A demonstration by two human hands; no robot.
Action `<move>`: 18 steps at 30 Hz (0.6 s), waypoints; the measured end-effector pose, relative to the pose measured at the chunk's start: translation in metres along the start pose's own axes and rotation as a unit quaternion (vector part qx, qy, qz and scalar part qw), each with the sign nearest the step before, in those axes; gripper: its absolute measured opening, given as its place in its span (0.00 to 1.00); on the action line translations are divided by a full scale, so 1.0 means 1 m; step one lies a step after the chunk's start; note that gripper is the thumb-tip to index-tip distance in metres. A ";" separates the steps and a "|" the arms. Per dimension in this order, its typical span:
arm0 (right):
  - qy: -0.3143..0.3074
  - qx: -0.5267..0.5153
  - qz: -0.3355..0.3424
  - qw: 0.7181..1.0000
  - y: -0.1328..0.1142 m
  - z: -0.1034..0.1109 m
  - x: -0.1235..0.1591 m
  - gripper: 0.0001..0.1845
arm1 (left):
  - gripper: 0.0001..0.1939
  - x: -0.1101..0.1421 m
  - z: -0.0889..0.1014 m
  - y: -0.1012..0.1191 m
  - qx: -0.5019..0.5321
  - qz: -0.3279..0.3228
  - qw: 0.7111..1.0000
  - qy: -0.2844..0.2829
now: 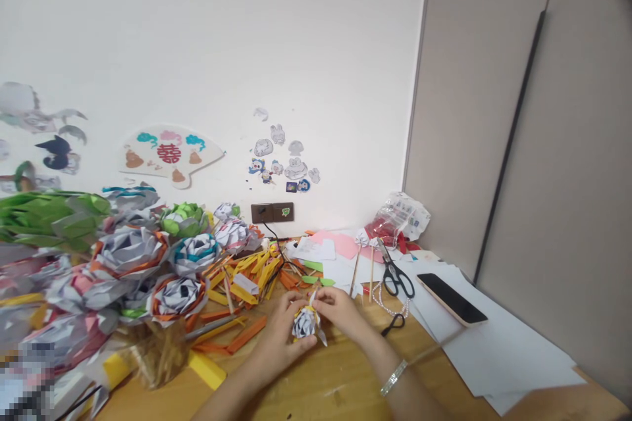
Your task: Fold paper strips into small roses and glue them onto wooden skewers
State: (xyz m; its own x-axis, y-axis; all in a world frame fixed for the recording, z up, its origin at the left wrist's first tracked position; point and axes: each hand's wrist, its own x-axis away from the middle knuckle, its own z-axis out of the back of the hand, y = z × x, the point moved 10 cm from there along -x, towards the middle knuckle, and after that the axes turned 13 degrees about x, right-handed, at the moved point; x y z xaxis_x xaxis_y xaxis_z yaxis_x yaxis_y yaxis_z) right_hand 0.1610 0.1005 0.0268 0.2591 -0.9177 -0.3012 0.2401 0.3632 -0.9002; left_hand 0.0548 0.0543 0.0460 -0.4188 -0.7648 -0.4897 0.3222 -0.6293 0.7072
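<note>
Between my two hands is a small paper flower (pixel 305 323), white with a bit of yellow at its upper edge, held just above the wooden table. My left hand (pixel 281 335) curls round its left side, with the thumb along the bottom. The fingertips of my right hand (pixel 338 308) pinch a white paper petal at the flower's upper right. A loose white tip points down on the right of the bloom. My palms hide part of the flower's underside.
Finished paper flowers (pixel 131 253) crowd the left in a clear container (pixel 158 355). Yellow and orange folded strips (pixel 247 276) lie behind my hands. On the right are black scissors (pixel 396 278), a beaded string (pixel 390 306), white sheets (pixel 474 342) and a phone (pixel 451 298).
</note>
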 end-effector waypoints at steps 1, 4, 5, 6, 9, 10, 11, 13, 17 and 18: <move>-0.006 0.002 -0.002 1.000 0.000 0.000 0.001 0.09 | 0.27 -0.001 -0.001 0.001 0.035 0.000 0.999 -0.007; -0.023 0.008 -0.006 1.000 -0.001 -0.002 0.003 0.09 | 0.25 -0.003 -0.001 -0.006 0.156 0.040 0.987 0.000; -0.029 0.011 -0.007 0.999 -0.002 -0.003 0.004 0.09 | 0.24 -0.004 -0.001 -0.014 0.206 0.070 0.976 0.016; -0.035 0.014 -0.008 0.999 -0.002 -0.004 0.004 0.09 | 0.23 -0.003 -0.002 -0.023 0.255 0.104 0.961 0.037; -0.057 0.018 -0.006 0.998 -0.004 -0.011 0.006 0.10 | 0.19 -0.002 -0.009 -0.045 0.369 0.176 0.910 0.074; -0.067 0.017 -0.005 0.998 -0.005 -0.013 0.006 0.11 | 0.18 -0.002 -0.011 -0.048 0.387 0.185 0.900 0.076; -0.076 0.015 -0.004 0.997 -0.006 -0.015 0.007 0.11 | 0.18 -0.003 -0.012 -0.048 0.397 0.188 0.895 0.074; -0.091 0.012 -0.002 0.996 -0.008 -0.019 0.008 0.12 | 0.20 -0.003 -0.013 -0.046 0.408 0.193 0.890 0.068; -0.103 0.009 0.003 0.995 -0.009 -0.022 0.010 0.12 | 0.20 -0.003 -0.010 -0.038 0.414 0.206 0.886 0.038; -0.102 0.013 0.005 0.995 -0.009 -0.022 0.010 0.12 | 0.21 -0.003 -0.009 -0.037 0.411 0.206 0.888 0.031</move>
State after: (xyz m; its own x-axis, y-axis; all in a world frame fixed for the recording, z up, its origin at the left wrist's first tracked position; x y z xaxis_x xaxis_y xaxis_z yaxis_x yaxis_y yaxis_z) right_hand 0.1407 0.0841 0.0246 0.4455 -0.8633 -0.2373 0.2603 0.3785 -0.8882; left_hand 0.0522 0.0786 0.0170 -0.3531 -0.9288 -0.1124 -0.3019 -0.0006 0.9534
